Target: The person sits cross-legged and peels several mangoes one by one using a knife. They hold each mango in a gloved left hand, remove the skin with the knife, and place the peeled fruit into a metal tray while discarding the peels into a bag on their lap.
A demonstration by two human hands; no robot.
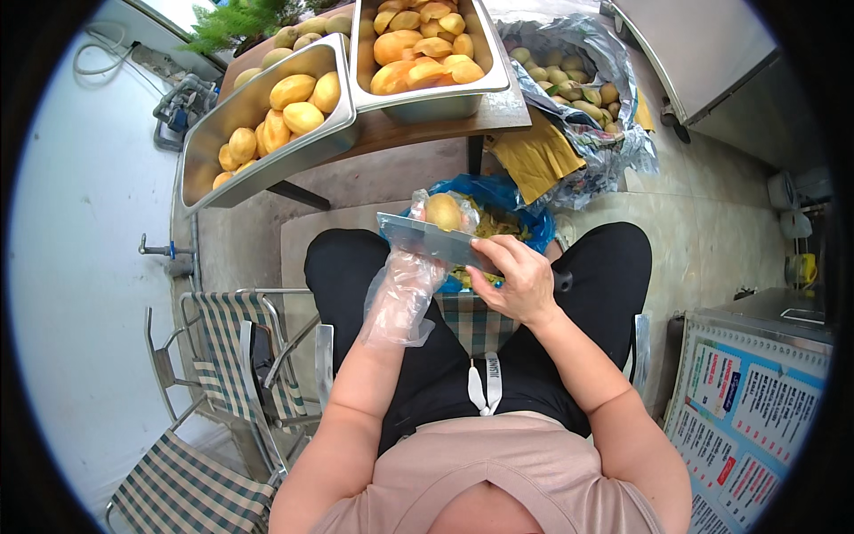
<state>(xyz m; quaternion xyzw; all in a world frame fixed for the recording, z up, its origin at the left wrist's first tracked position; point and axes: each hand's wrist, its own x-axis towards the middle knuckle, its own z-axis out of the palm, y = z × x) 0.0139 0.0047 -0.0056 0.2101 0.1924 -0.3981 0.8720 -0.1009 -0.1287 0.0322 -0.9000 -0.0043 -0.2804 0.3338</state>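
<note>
My left hand (415, 267), in a clear plastic glove, holds a yellowish-brown mango (444, 211) over a blue plastic bag (467, 187) between my knees. My right hand (517, 277) is bare and grips a wide-bladed knife (434, 240); its blade lies across in front of the mango and hides part of my left hand. Whether the blade touches the fruit I cannot tell. Peelings (497, 223) lie in the bag. Beyond it, a steel pan (267, 163) holds peeled whole mangoes (293, 91), and another steel pan (427, 100) holds cut orange mango pieces (400, 47).
Both pans rest at a wooden table (400, 133), with unpeeled mangoes (313, 27) behind. A foil-like bag (574, 153) of unpeeled fruit (567, 90) stands right of it. Checked folding chairs (193, 477) are at left, a printed board (747, 407) at lower right.
</note>
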